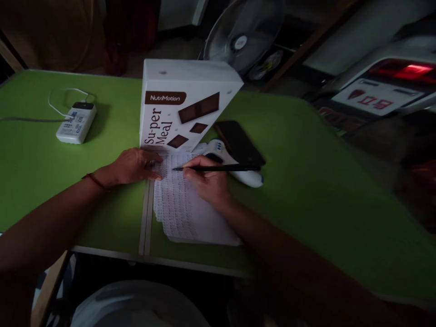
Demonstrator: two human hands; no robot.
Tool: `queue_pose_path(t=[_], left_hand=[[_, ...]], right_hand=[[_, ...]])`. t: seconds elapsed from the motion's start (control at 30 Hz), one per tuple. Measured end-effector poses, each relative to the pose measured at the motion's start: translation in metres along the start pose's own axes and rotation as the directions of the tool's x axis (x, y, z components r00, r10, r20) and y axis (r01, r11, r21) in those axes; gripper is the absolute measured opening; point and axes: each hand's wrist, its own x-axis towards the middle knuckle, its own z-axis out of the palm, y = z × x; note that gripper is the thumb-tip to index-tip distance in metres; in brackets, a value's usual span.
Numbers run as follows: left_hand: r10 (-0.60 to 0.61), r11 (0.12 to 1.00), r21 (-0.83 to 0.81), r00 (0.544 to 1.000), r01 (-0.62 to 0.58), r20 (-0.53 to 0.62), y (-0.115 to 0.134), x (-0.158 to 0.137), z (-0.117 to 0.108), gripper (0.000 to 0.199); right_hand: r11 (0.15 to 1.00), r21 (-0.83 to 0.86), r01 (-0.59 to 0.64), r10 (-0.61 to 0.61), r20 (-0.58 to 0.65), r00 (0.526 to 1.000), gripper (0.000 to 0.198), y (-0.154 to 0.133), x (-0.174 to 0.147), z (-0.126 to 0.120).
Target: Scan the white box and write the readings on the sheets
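Note:
My right hand (209,181) grips a black pen (235,167), its tip touching a stack of handwritten paper sheets (204,222). Rows of small writing fill the left part of the top sheet, while its lower right part looks blank. At the sheets' upper left edge rests my left hand (134,165), thumb and forefinger apart on the paper. Just beyond the paper stands a white NutriMotion box (194,84) printed "Su-per Meal". Beside my right hand lies a white forehead thermometer (248,177), partly hidden by the hand and pen.
A dark phone (240,141) lies behind the thermometer on the green table (306,204). A white device with cables (77,123) sits at the left. Beyond the table are a fan (238,43) and a scooter's rear (378,97). Something white and rounded (136,304) is below the front edge.

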Motion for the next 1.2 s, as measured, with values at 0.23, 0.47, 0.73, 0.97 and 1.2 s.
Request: queue_pose_path(t=[0.23,0.47,0.73,0.97,1.2], left_hand=[[0.042,0.999,-0.019,0.999,-0.043,-0.032,-0.0057,0.0009,0.0031,0.047],[0.02,0.999,-0.025,1.0,-0.02,-0.021,-0.0024,0.0004,0.0009,0.047],[0.032,0.999,-0.017,0.999,-0.033,-0.032,-0.0041,-0.0006,0.0011,0.049],[0.005,0.999,-0.034,1.0,-0.005,-0.01,-0.0011,0.0,-0.0004,0.05],[-0.006,1.0,-0.026,1.0,0.006,0.001,-0.0009,0.0012,0.0006,0.051]], right_hand=[[1.0,0.006,-0.008,0.008,-0.01,1.0,0.006,-0.0013,0.0004,-0.0004],[0.999,-0.009,0.048,-0.048,0.007,0.999,0.005,-0.004,0.0015,-0.0023],[0.997,-0.006,0.072,-0.072,-0.007,0.997,0.009,-0.0042,0.0016,-0.0015],[0.999,0.023,0.029,-0.029,-0.002,1.0,0.008,-0.0025,0.0004,-0.0027],[0.999,0.026,0.036,-0.037,0.028,0.999,0.011,-0.0001,-0.0014,-0.0003]])
